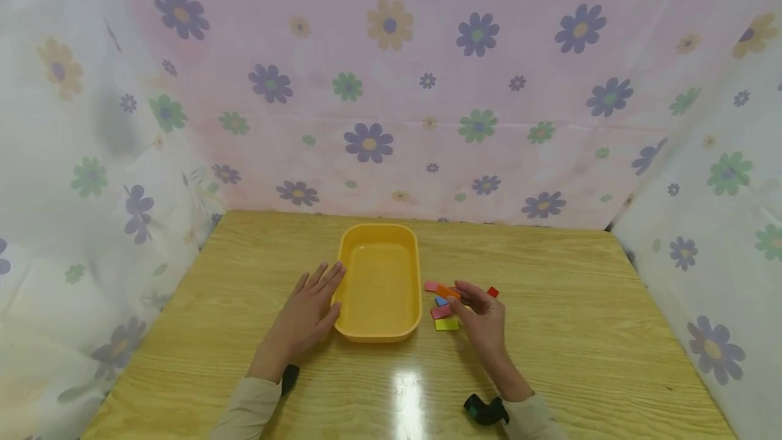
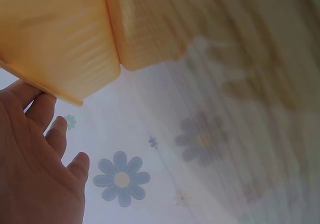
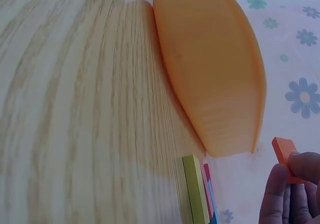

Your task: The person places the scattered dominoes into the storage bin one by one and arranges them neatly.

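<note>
A yellow plastic tub (image 1: 379, 335) stands mid-table with only its bare floor visible inside. My left hand (image 1: 305, 314) rests straight fingers on the tub's left rim, as the left wrist view also shows. To the tub's right, my right hand (image 1: 485, 321) pinches an orange block (image 3: 284, 151) between thumb and fingers, above a small group of blocks. That group holds a yellow block (image 1: 447, 324), pink blocks (image 1: 440, 312), a blue block (image 1: 441, 301) and a red block (image 1: 493, 292). The right hand partly hides the group.
The wood-grain table (image 1: 550, 257) is bounded by a flower-patterned cloth (image 1: 391, 87) at the back and both sides. Black wrist devices (image 1: 485, 410) sit at the cuffs of both sleeves.
</note>
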Demonstrator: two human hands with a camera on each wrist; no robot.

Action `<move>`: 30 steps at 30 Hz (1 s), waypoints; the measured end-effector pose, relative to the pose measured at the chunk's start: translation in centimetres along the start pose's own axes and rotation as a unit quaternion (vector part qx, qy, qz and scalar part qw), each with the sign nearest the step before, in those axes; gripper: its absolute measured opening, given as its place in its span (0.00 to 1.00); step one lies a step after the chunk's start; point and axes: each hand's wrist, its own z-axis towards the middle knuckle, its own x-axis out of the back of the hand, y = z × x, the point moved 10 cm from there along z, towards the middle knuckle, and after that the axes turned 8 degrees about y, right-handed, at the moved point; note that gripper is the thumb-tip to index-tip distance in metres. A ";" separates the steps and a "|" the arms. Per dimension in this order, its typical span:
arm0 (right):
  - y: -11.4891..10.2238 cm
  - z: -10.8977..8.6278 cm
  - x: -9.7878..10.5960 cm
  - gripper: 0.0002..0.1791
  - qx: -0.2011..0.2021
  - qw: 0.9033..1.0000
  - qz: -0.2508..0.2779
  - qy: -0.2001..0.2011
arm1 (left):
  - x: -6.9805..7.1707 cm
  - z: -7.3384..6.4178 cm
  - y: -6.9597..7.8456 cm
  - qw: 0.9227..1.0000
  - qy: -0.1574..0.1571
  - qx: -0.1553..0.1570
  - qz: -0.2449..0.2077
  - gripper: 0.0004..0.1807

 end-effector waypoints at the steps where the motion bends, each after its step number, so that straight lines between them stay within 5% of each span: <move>1: 0.0 0.0 -0.1 0.20 0.000 1.000 0.004 -0.002 | 0.0 0.0 0.0 1.000 0.000 -0.001 0.001 0.34; 30: -2.7 0.9 -7.0 0.22 -0.004 0.995 0.089 -0.042 | -0.3 0.0 -0.2 1.000 -0.007 -0.007 0.007 0.34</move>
